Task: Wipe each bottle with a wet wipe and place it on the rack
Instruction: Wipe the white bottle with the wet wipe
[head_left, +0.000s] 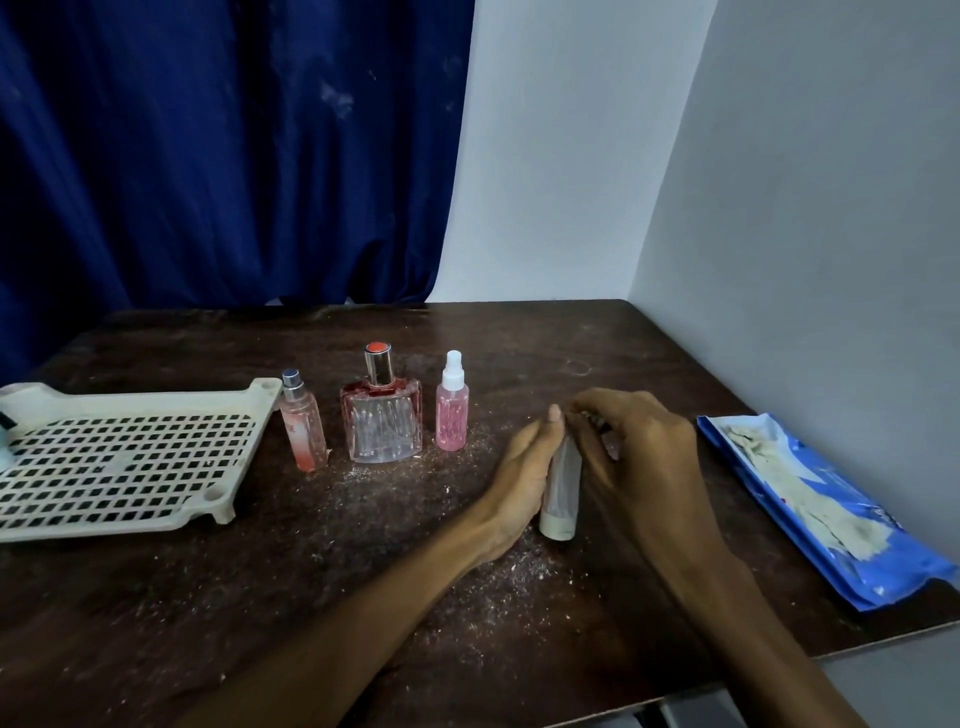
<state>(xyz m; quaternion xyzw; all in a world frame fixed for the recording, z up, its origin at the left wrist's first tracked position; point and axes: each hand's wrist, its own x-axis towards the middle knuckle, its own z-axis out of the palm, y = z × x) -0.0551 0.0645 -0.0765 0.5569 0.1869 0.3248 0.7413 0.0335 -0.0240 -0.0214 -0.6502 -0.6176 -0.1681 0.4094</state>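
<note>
Left hand (519, 467), right hand (644, 452) holding tube (563, 488), labels blurred

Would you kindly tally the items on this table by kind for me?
Bottles: 4 (slim pink bottle, wide red-capped bottle, pink spray bottle, white bottle held by the left hand and right hand)
Rack: 1
Wet wipe pack: 1
Total: 6, leaving out a cut-off object at the rack's left edge.
</note>
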